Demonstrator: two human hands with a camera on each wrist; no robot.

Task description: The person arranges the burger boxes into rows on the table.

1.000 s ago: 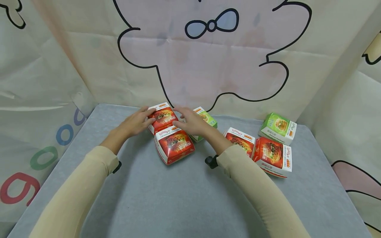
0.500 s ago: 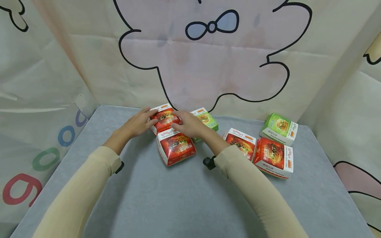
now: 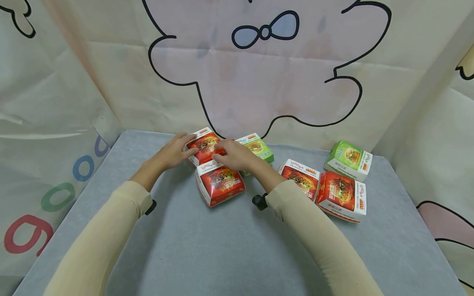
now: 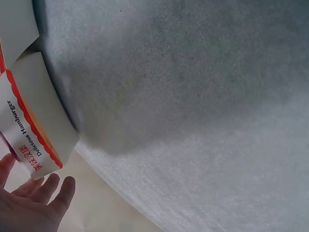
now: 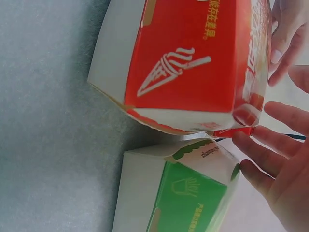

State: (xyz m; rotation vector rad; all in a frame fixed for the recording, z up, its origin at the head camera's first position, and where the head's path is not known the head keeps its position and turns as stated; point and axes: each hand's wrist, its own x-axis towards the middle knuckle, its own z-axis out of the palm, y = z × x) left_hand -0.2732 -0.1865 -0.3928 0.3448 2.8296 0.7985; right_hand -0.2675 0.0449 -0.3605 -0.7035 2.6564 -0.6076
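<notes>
My left hand (image 3: 168, 153) lies at the left side of the rear red-and-white hamburger box (image 3: 203, 144), its fingers on the lid edge. In the left wrist view those fingers (image 4: 48, 188) are spread beside the box corner. Over the same box's right side is my right hand (image 3: 235, 155), its fingers largely straight in the right wrist view. Directly in front, a second red hamburger box (image 3: 221, 183) touches the rear one. A green-and-white hamburger box (image 3: 259, 149) sits right of them, partly hidden by my right hand.
To the right stand two more red boxes, one (image 3: 300, 174) partly behind my right sleeve and one (image 3: 341, 195) beside it. Another green box (image 3: 348, 159) is behind them. Grey cloth covers the table (image 3: 207, 246); a printed curtain (image 3: 259, 90) hangs along its back edge.
My right hand has shifted slightly left and closer to the rear red box, baring more of the green box. My left hand and the boxes look nearly unchanged.
</notes>
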